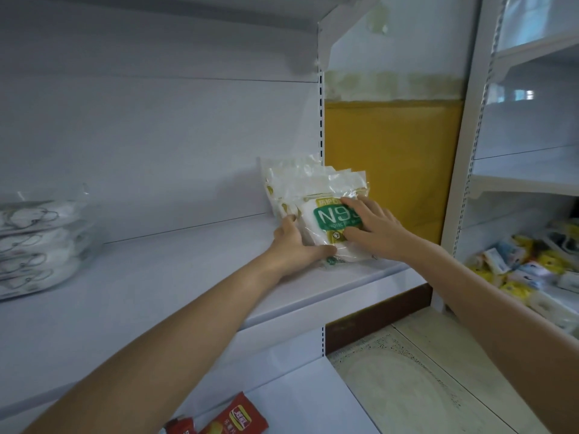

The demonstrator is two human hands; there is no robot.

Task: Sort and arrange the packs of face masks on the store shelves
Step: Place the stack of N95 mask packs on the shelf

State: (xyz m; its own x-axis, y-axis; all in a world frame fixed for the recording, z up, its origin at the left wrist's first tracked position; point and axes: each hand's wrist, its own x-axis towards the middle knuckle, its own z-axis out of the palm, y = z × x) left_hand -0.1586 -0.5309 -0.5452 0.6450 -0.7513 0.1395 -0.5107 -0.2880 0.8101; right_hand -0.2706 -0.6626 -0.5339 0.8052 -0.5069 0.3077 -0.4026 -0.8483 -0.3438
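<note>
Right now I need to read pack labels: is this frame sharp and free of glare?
Head view: light soft, even; clear wrap of the N95 packs glints; the bagged masks at far left are smeared; shelf lines bow from the wide lens.

Left hand [294,242], right hand [374,228] on mask packs [313,186]

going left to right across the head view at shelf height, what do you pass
stack of clear mask packs → left hand → N95 mask packs → right hand → small colourful packets on the next shelf unit
</note>
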